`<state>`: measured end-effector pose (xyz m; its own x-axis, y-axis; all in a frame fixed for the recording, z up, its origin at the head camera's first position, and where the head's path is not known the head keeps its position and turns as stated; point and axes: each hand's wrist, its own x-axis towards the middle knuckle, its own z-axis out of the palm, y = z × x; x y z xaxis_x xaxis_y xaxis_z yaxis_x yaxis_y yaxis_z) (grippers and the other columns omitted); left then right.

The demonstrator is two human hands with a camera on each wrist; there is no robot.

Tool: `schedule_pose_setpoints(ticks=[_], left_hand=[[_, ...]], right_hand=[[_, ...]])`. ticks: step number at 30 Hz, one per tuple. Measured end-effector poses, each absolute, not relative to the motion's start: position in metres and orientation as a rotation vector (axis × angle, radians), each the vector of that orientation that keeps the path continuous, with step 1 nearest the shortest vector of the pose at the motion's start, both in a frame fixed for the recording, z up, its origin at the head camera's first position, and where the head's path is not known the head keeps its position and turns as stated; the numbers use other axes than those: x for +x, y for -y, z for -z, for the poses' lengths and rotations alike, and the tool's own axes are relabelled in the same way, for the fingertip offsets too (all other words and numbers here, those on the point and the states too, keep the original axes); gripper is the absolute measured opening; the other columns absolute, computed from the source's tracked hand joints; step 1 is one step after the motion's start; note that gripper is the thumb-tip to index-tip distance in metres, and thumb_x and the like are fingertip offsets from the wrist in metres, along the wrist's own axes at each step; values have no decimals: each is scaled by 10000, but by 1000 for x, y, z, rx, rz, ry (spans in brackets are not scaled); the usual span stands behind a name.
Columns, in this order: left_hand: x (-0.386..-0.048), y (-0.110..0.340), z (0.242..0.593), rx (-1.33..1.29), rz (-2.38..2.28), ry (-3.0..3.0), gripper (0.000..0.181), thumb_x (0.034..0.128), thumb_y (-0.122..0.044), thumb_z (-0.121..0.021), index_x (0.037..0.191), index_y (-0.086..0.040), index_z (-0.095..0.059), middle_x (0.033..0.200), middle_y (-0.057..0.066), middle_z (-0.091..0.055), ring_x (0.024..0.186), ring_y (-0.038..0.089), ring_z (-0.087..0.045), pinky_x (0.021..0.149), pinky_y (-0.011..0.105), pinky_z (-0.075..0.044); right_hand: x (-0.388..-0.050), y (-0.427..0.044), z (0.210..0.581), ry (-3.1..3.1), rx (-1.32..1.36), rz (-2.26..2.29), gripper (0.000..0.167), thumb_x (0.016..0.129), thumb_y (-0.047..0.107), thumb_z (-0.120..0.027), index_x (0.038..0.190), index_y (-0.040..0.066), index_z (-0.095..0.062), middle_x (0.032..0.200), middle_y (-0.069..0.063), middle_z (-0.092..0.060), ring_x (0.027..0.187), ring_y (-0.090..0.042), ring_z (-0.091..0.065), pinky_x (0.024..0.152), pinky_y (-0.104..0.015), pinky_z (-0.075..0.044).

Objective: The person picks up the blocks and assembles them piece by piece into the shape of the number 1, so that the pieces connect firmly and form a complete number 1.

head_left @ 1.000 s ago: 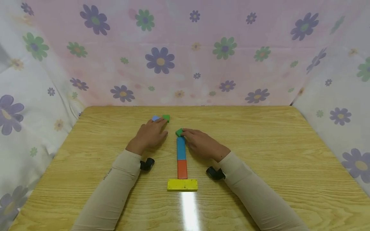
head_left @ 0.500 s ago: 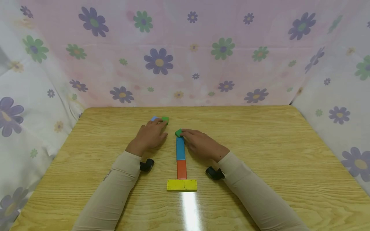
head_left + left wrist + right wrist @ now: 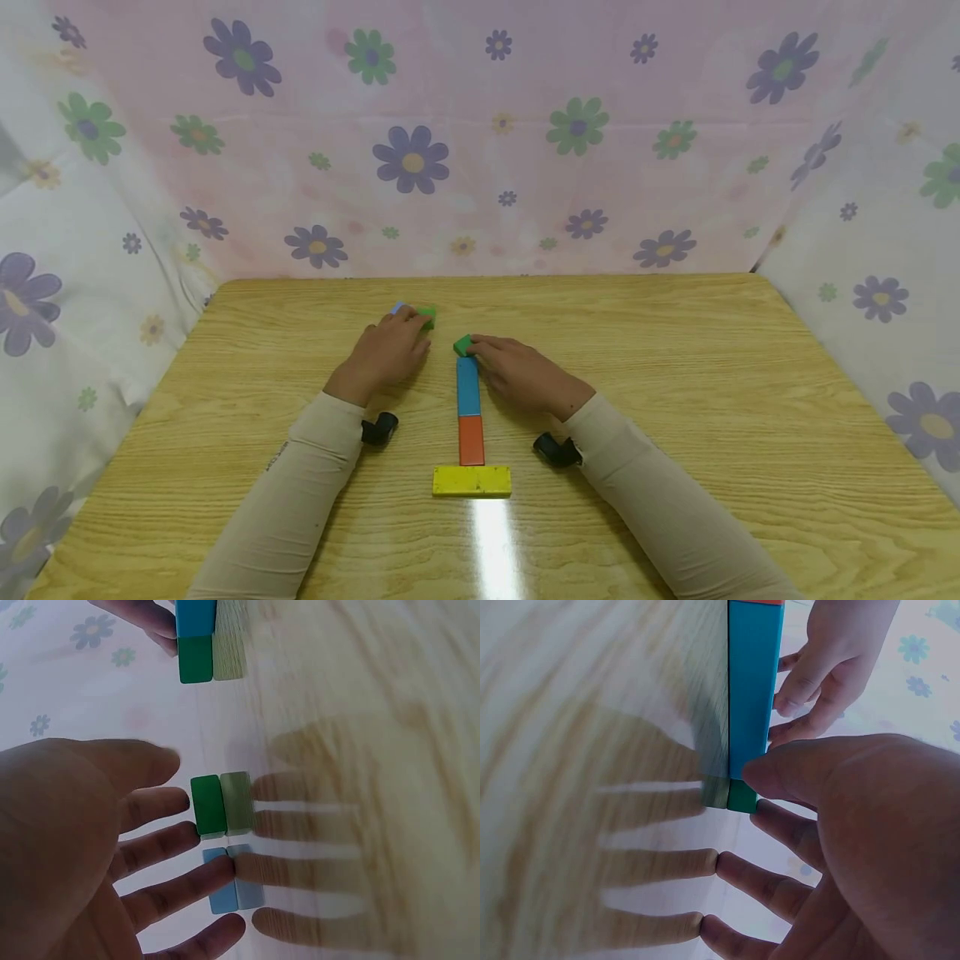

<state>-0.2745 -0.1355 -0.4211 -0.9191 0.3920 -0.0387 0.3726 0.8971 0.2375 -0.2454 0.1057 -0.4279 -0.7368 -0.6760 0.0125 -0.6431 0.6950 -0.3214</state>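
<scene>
My left hand (image 3: 382, 357) reaches toward the table's far side, its fingertips touching a green block (image 3: 428, 316). Beside that block, partly covered by the fingers, lies a light blue block (image 3: 222, 891). In the left wrist view the thumb stands apart from both. My right hand (image 3: 527, 372) pinches a second green block (image 3: 462, 344) between thumb and index finger; it sits slightly turned at the far end of a long blue block (image 3: 468, 386). An orange-red block (image 3: 472, 440) continues that line toward me, and a yellow block (image 3: 471, 481) lies crosswise at its near end.
The wooden table (image 3: 697, 358) has a flowered cloth (image 3: 480, 167) behind it and at both sides. Black wrist cameras hang under both sleeves, the left camera (image 3: 381, 428) and the right camera (image 3: 557, 450) near the block line.
The left fingers have drawn the far green block slightly toward me and to the left. My right hand and the line of blocks stay put.
</scene>
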Motion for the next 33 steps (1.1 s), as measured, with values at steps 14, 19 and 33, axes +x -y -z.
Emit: schedule_pose_setpoints(ticks=[14,19,33], left_hand=[[-274,135,420,575,-282,-2986,475,1046,-281,-521,1480,-92,-486,1551,146,-435,1368,383,-489,995,595,-474],[-275,134,421,578,-284,-2997,445,1047,-282,-519,1454,-102,-516,1505,131,-496,1327,365,-533,979,587,-485],[-273,132,422,641,-276,-3064,385,1026,-253,-568,1382,-105,-584,1364,121,-592,1134,334,-638,874,552,-536]], right_hand=[[-246,-105,429,-2793,-1114,481,360,1063,112,-459,1412,38,-506,1557,-160,-423,1433,-295,-436,1148,-433,-402],[-245,-106,429,-2791,-1083,482,373,1059,121,-474,1424,48,-499,1573,-143,-405,1441,-293,-427,1154,-439,-395],[-246,-106,429,-2794,-1108,459,363,1063,120,-460,1415,43,-502,1564,-156,-413,1439,-291,-429,1150,-430,-400]])
